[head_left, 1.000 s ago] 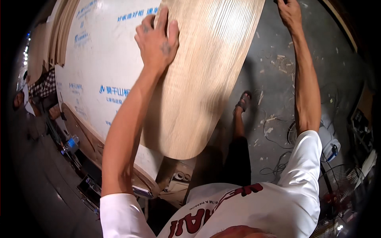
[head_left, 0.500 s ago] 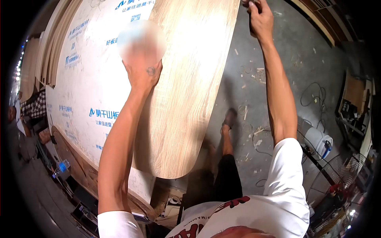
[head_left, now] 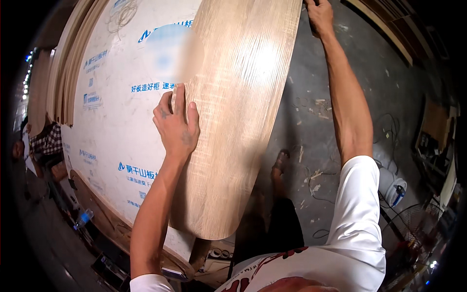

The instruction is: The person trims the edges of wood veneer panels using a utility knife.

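Note:
A long wood-grain board (head_left: 228,121) with a rounded near end lies over the right part of a white printed sheet (head_left: 112,121). My left hand (head_left: 177,129) rests at the board's left edge, fingers spread and thumb on the wood-grain face. Up at the top of the view, my right hand (head_left: 321,18) is beside the board's right edge with its fingers curled. The picture's border cuts off those fingertips, so what they hold cannot be made out. A round blurred patch hides some of the sheet and the board's edge beyond my left hand.
Long wooden strips (head_left: 73,73) line the far left. A coil of thin strip (head_left: 121,17) lies on the sheet. Scraps and cables lie on the grey floor (head_left: 311,146) at right, near a white bucket (head_left: 393,190) and a fan (head_left: 418,224). Another person's checked sleeve (head_left: 48,141) shows at left.
My left hand has slid nearer along the board's left edge, and its fingers now show spread. The whole view has shifted, with board and sheet appearing lower. My right hand stays by the right edge.

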